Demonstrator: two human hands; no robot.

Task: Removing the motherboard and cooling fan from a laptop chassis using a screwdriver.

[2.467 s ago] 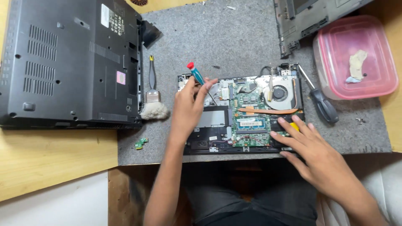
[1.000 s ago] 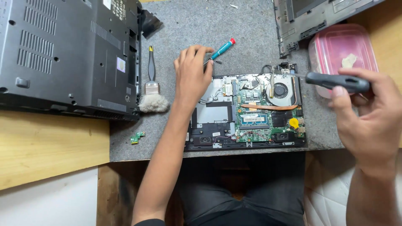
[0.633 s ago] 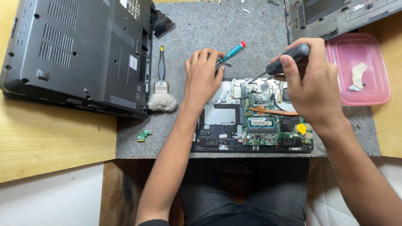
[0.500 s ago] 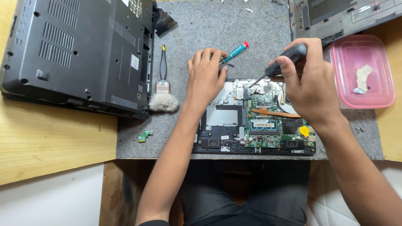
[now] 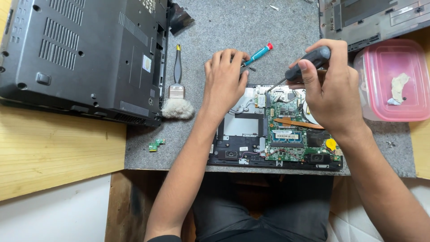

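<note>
An opened laptop base [image 5: 242, 130] with a green circuit board [image 5: 286, 134] lies on the grey mat. My left hand [image 5: 224, 83] rests on its upper left corner and grips a small teal screwdriver with a red cap [image 5: 259, 54] between the fingers. My right hand [image 5: 331, 89] is closed around a black-handled screwdriver [image 5: 309, 62]; its thin shaft slants down-left, and the tip touches the board near the top middle. An orange flat cable [image 5: 298, 123] crosses the board below my right hand.
A large black laptop bottom cover [image 5: 80, 54] lies upside down at the left. A small brush [image 5: 177, 96] and a tiny green board piece [image 5: 156, 144] sit on the grey mat [image 5: 233, 27]. A pink lidded box [image 5: 394, 80] stands at right, another grey casing [image 5: 371, 18] behind it.
My right hand picked up the black-handled screwdriver from the right and brought it over the board. My left hand shifted up to the base's corner, still holding the teal screwdriver.
</note>
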